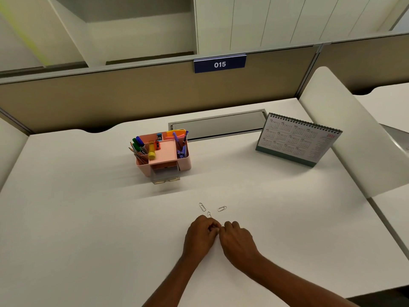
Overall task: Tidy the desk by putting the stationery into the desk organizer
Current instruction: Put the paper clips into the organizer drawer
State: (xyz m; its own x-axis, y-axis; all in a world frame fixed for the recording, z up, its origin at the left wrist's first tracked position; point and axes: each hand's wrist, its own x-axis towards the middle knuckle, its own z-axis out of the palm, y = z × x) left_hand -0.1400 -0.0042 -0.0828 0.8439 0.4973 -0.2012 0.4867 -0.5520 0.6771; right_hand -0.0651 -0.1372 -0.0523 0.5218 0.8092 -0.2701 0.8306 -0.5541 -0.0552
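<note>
Your white surface [77, 207] carries one pink organizer [164, 151], taken here as the landmark. In its left compartments: pencils and green and blue markers [138, 146], leaning outward; beside them a yellow tube [151, 150], standing upright. In its right compartment: purple pens [180, 138] and a purple stapler-like piece, too small to name for sure. At its back: orange and yellow paper [176, 132] and small blue and red items. At its front: a small drawer [164, 175], pulled open. Toward you from the organizer, well apart from it: three paperclips [202, 206] lying loose on the surface, the nearest just beside your fingers. Nearer you again: your left hand [200, 237] and right hand [238, 241], both curled, knuckles up, fingertips touching each other; whether either pinches a clip you cannot tell from here. To the organizer's right, well apart: a desk calendar [296, 140], standing tilted. Behind the organizer: a grey cable hatch [218, 125] and a partition bearing a blue sign [219, 64] reading 015.
</note>
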